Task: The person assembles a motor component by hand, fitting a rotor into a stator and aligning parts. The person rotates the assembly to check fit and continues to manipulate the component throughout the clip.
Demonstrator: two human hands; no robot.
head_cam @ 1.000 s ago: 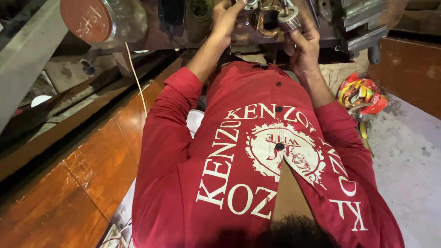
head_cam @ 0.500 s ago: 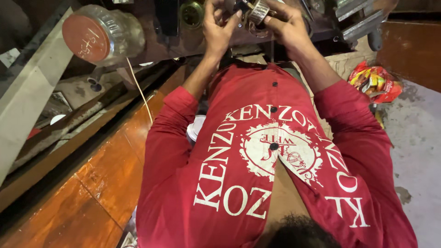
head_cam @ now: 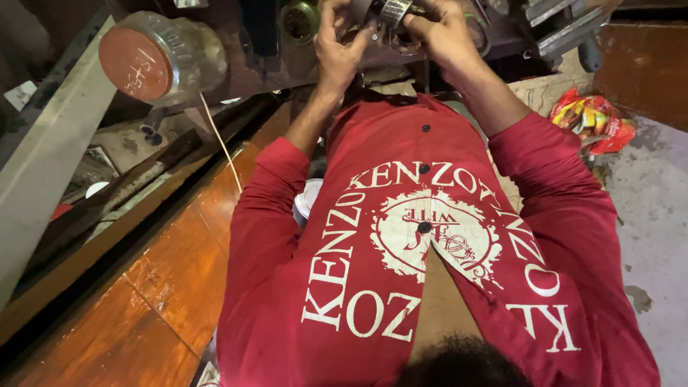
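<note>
Both my hands are raised at the top of the view, against a dark machine. My left hand [head_cam: 337, 44] and my right hand [head_cam: 442, 32] close together around a small silvery metal ring-shaped part [head_cam: 395, 11]. The fingers of both hands grip it from either side, and most of the part is hidden by them and by the frame's edge. My red long-sleeved shirt [head_cam: 430, 236] with white print fills the lower middle of the view.
A glass jar with a rust-red lid [head_cam: 136, 63] lies on its side at the upper left. An orange-brown wooden board [head_cam: 172, 272] runs along my left, beside a grey metal beam [head_cam: 43, 165]. Colourful snack packets [head_cam: 592, 120] lie on the concrete floor [head_cam: 659, 215] at right.
My two hands have drawn closer together around the metal part. The view has tipped slightly, bringing the jar further into the frame.
</note>
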